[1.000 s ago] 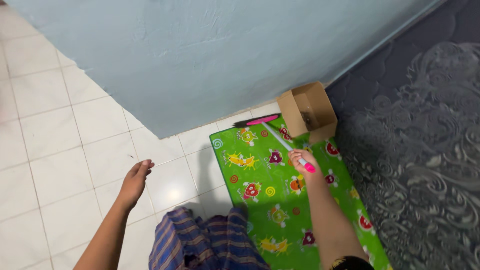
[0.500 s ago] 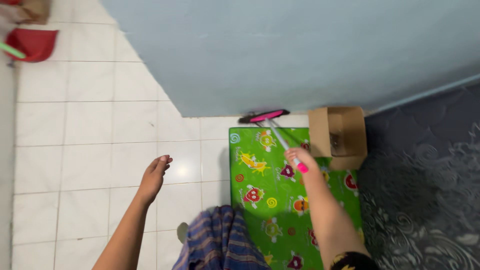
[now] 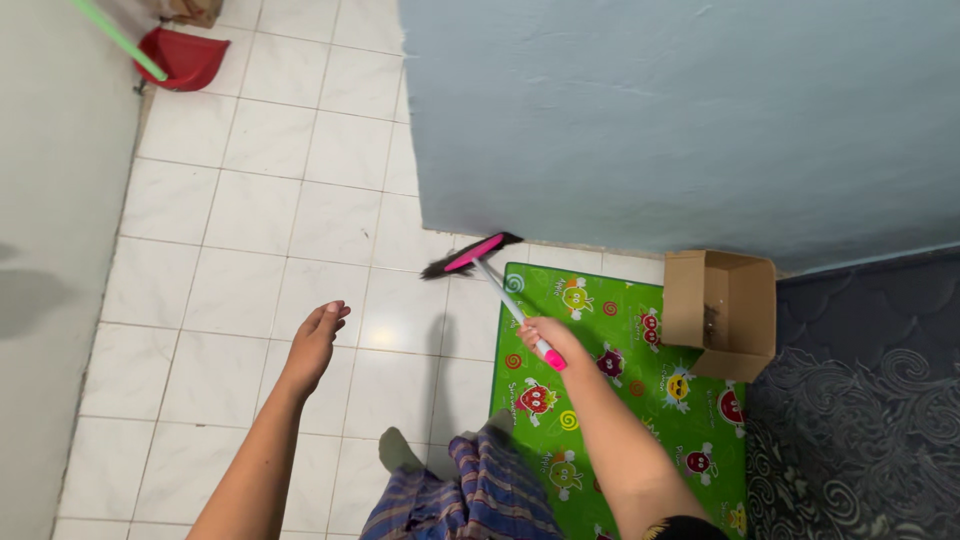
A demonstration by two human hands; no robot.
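A: What containers show here?

B: 1 open cardboard box (image 3: 718, 313) sits at the far right corner of the green cartoon mat (image 3: 610, 400), against the foot of the blue wall (image 3: 680, 120). Something dark lies inside it; too small to tell what. A red dustpan (image 3: 182, 58) rests on the tiles at the far left, with a green stick (image 3: 118, 38) slanting over it.

A: And the hands?

B: The right hand (image 3: 545, 340) is wrapped tight around the pink-tipped end of a small broom (image 3: 490, 275). Its pink and black head lies on the white tile floor (image 3: 250, 230), just beside the wall's corner and just past the mat's far edge. The left hand (image 3: 315, 340) hangs over the tiles, fingers loosely together, holding nothing.

A: Room to move?

B: Open tiles stretch left of the mat up to a pale wall (image 3: 50, 250). On the right, the mat borders a dark patterned carpet (image 3: 860, 420). A striped cloth (image 3: 470, 495) hangs at the near edge.
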